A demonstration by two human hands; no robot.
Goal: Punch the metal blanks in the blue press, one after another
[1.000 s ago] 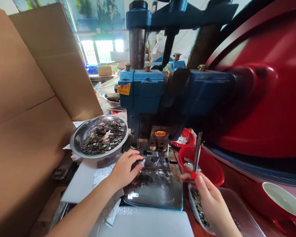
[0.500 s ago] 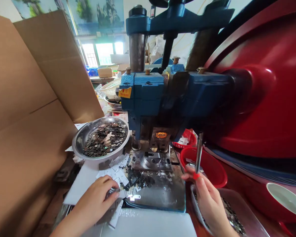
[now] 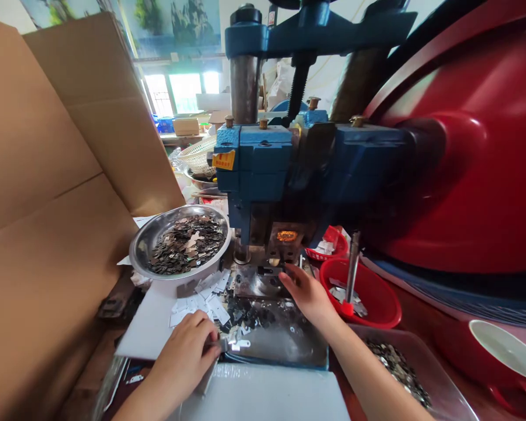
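Observation:
My left hand (image 3: 186,356) lies low on the white board, fingers curled in a pinch on a small flat metal piece (image 3: 225,345). Beside it are scattered white flat pieces (image 3: 201,298) and a heap of dark stamped pieces (image 3: 248,316). My right hand (image 3: 309,292) reaches forward to the steel die (image 3: 260,280) under the blue press (image 3: 254,164). Its fingertips are drawn together at the die, and what they hold is hidden. A steel bowl (image 3: 135,257) of dark metal pieces sits left of the press.
A metal rod with a red foot (image 3: 352,263) stands at a red bowl (image 3: 392,318). A clear tray (image 3: 447,392) with small pieces lies at the right, below a big red flywheel cover (image 3: 464,146). Cardboard sheets (image 3: 48,204) wall the left.
My left hand drew back from the die to the near board and pinched a piece. My right hand left the rod's side and reached to the die.

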